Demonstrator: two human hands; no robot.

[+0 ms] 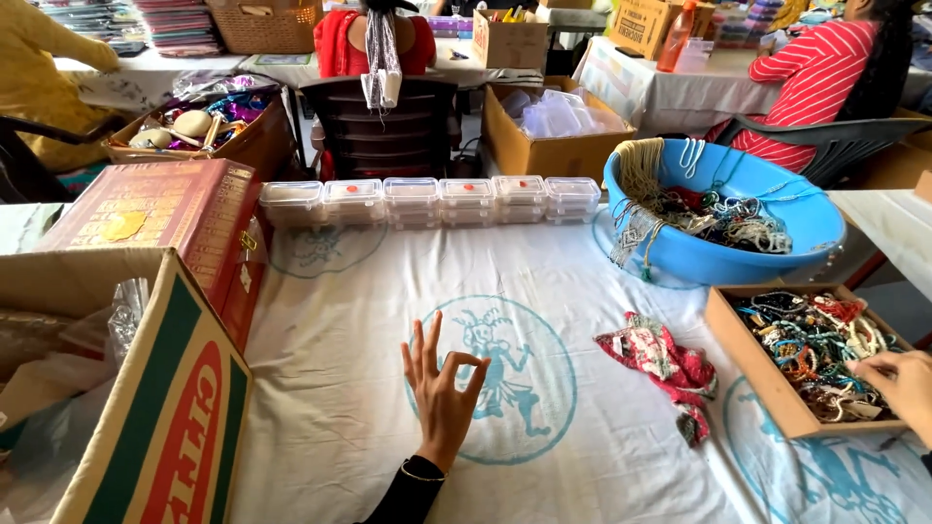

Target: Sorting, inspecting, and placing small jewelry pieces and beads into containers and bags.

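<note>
The left hand (444, 385) is raised over the white cloth (340, 388), thumb and forefinger pinched into a ring and the other three fingers fanned upward. Whether something as thin as a thread or a tiny bead sits in that pinch cannot be made out; nothing shows between the tips. The right hand (903, 386) rests at the near corner of the shallow cardboard tray (752, 364), fingers curled loosely down onto the tangle of beaded jewellery (815, 349) inside, with no clear hold on any one strand.

Between the two hands lies a crumpled red patterned cloth (665, 364). Beyond it sits the blue plastic tub (718, 257) of cords and necklaces, some loops hanging over its rim, and a row of small clear lidded boxes (432, 201) runs along the far edge.

The strands in the tray are heaped and interlaced, so lifting one would likely drag its neighbours up and spill them over the low wall. Anything small slipping from the left pinch would be hard to find against the printed cloth.
</note>
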